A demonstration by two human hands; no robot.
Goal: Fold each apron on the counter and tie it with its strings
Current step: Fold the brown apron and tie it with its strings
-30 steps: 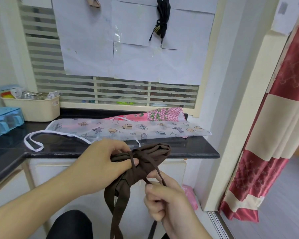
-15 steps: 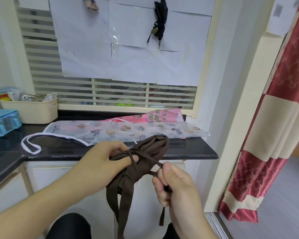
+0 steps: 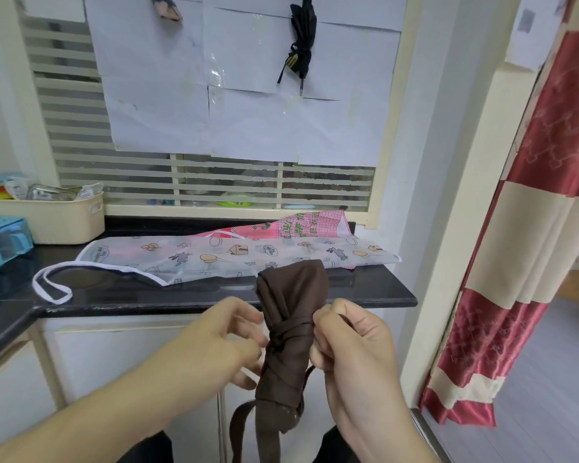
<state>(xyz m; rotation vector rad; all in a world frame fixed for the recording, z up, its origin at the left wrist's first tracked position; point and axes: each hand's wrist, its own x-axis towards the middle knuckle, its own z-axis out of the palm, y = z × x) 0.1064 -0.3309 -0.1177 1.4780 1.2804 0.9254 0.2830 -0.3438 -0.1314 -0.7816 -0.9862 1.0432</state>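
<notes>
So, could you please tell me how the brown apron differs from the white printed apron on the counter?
The brown apron is plain and rolled into a tight bundle; the white printed apron carries cartoon pictures and lies spread flat. The brown one is held off the counter between the left hand and right hand, strings wound round it; the white one's strap lies loose. Both are aprons with strings.

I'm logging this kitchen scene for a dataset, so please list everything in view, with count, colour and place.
rolled brown fabric apron: 1, brown, held upright in front of the counter, strings wound around its middle
white printed apron: 1, white with cartoon prints, spread on the counter
pink checked apron: 1, pink, partly beneath the white one
black stone counter: 1, black
cream plastic basket: 1, cream, counter's back left
blue plastic box: 1, blue, far left
red and cream curtain: 1, right
left hand: 1, touching the bundle
right hand: 1, pinching a string
</notes>
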